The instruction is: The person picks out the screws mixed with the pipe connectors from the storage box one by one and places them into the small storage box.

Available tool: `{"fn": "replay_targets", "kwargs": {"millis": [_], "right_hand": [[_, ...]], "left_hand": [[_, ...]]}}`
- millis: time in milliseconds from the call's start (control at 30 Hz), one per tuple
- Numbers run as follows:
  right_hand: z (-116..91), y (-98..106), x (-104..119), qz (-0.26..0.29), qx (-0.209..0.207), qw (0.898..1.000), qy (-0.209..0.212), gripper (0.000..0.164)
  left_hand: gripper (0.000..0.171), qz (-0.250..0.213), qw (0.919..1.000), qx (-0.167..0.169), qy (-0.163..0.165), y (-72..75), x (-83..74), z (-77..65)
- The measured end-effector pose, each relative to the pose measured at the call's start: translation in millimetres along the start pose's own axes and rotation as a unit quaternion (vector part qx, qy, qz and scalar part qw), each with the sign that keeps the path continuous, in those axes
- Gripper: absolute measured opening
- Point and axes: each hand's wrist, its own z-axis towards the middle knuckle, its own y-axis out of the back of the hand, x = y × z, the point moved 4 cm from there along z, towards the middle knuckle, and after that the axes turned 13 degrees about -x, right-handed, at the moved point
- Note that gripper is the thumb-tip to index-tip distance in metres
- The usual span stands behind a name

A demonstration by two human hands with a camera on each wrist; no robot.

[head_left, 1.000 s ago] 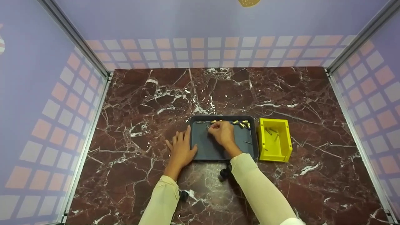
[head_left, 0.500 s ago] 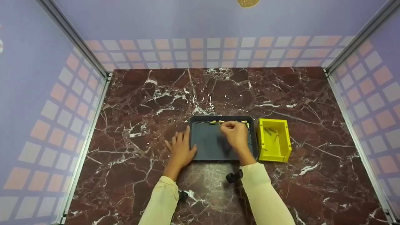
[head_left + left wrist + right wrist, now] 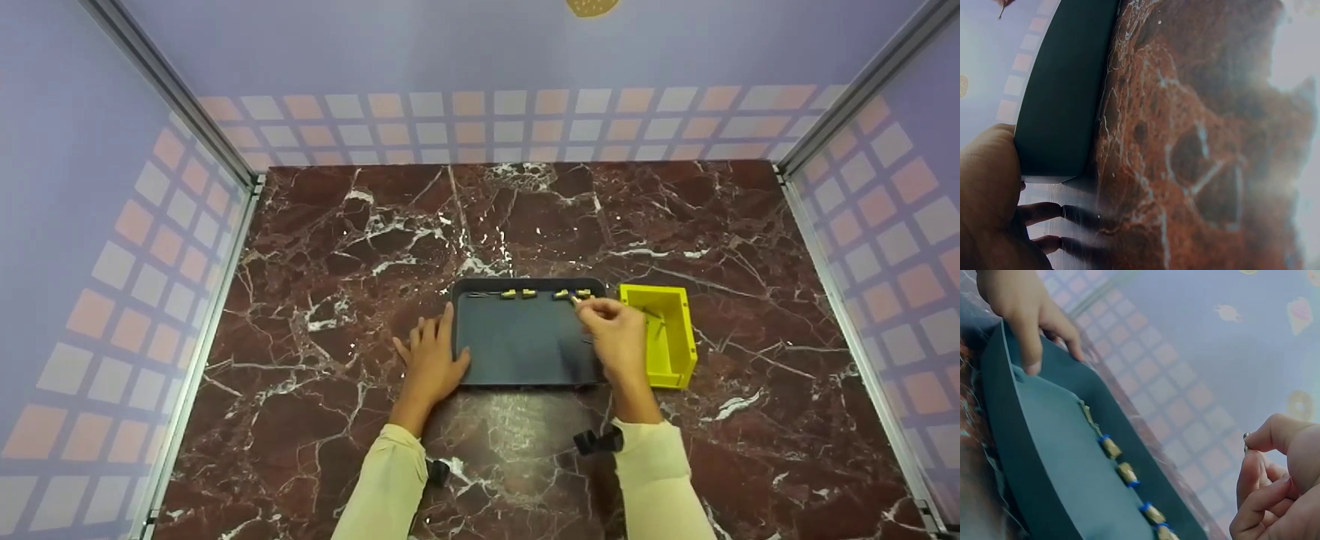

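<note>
Leftmost, the left hand (image 3: 431, 360) has its fingers spread: the forefinger lies along the left wall of the dark grey rectangular tray (image 3: 517, 352), the thumb reaches over its rim, and the other fingers lie over the marble tabletop (image 3: 330, 330). It seems to be steadying the tray.

Ahead of those fingers, in the tray's far left corner, lie thin metal screws or pins (image 3: 480, 295). Between the two hands, along the far wall, sit brass fittings with blue collars (image 3: 529, 293); more lie just beyond the right fingertips.

The right hand (image 3: 621, 337) is above the tray's right end, fingertips pinching a small metal piece (image 3: 1246, 436), probably a screw, its other fingers curled in. The step in hand looks like sorting out one small piece at a time. The next move would call for a firm pinch and enough height to clear both the fittings ahead and the tray's right wall.

Under that hand, toward its thumb side, a loose screw (image 3: 587, 341) shows. To the right of the fingers stands a yellow bin (image 3: 686, 337) with slender screws (image 3: 661, 322) inside; the hand partly hides it.
</note>
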Motion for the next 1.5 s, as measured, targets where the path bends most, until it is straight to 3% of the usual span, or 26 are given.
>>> {"fn": "replay_targets", "kwargs": {"millis": [267,767,967,1167,1500], "right_hand": [[13,39,-1,0.034,-0.037,0.998,-0.027,0.014],[37,93,-29,-0.059,-0.103,0.991,-0.057,0.015],[38,103,-42,-0.105,-0.117,0.986,-0.061,0.015],[37,106,-40,-0.147,-0.115,0.982,-0.042,0.019],[40,108,-39,-0.12,-0.122,0.984,-0.047,0.017]], "left_hand": [[0.081,-0.007,1.0,0.001,0.001,0.5,1.1,-0.2],[0.082,-0.005,1.0,-0.005,-0.004,-1.4,1.3,-1.2],[0.082,-0.007,1.0,-0.006,-0.004,-2.3,1.7,-0.2],[0.081,-0.013,0.9999,-0.004,-0.007,-0.6,0.0,-0.2],[0.082,0.003,1.0,0.006,-0.002,-0.8,1.0,0.0]]}}
